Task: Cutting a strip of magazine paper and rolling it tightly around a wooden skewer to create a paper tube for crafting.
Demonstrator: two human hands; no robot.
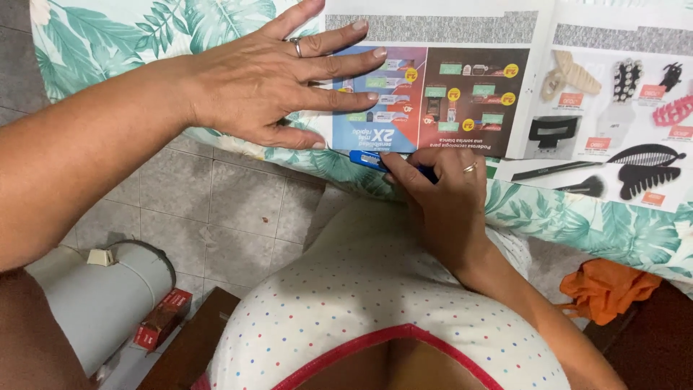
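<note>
My left hand (274, 79) lies flat with fingers spread on the left page of an open colour catalogue (462, 94), pressing it down on a table covered with a leaf-print cloth (108, 36). A ring sits on one finger. My right hand (440, 188) is at the table's near edge, fingers closed around a blue pen-like tool (367, 158) whose blue end pokes out to the left, just below the catalogue's lower edge. A ring shows on this hand too.
Grey tiled floor (216, 209) lies below the table edge. A pale cylindrical container (108, 303) and a small red box (162, 318) stand at the lower left. An orange cloth (606, 289) lies at the lower right.
</note>
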